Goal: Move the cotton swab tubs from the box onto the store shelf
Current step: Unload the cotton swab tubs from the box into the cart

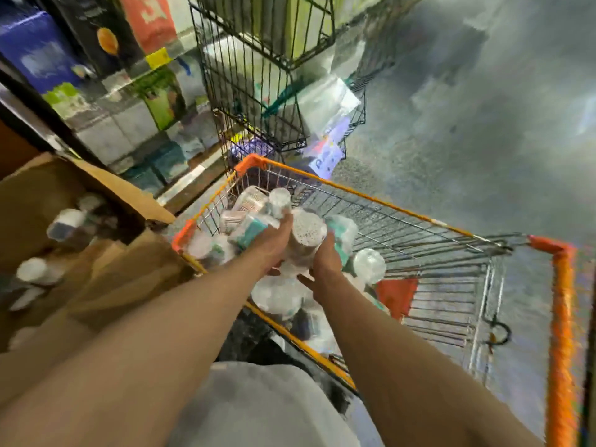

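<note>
Both hands grip a bundle of tubs, centre frame, over the cart; picture is motion-blurred.

Your left hand (274, 250) and right hand (325, 262) clamp a bunch of cotton swab tubs (306, 233) between them, fingers (285, 227) curled round the bundle. It sits above the orange-rimmed cart (387, 201), where more tubs (280, 298) lie just below your wrists. The cardboard box (96, 188), left of frame, holds further tubs (67, 221). The store shelf (129, 82) is at upper left, well apart from your hands.

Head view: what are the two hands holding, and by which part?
The left hand and right hand together clasp a cluster of cotton swab tubs by their sides.
</note>
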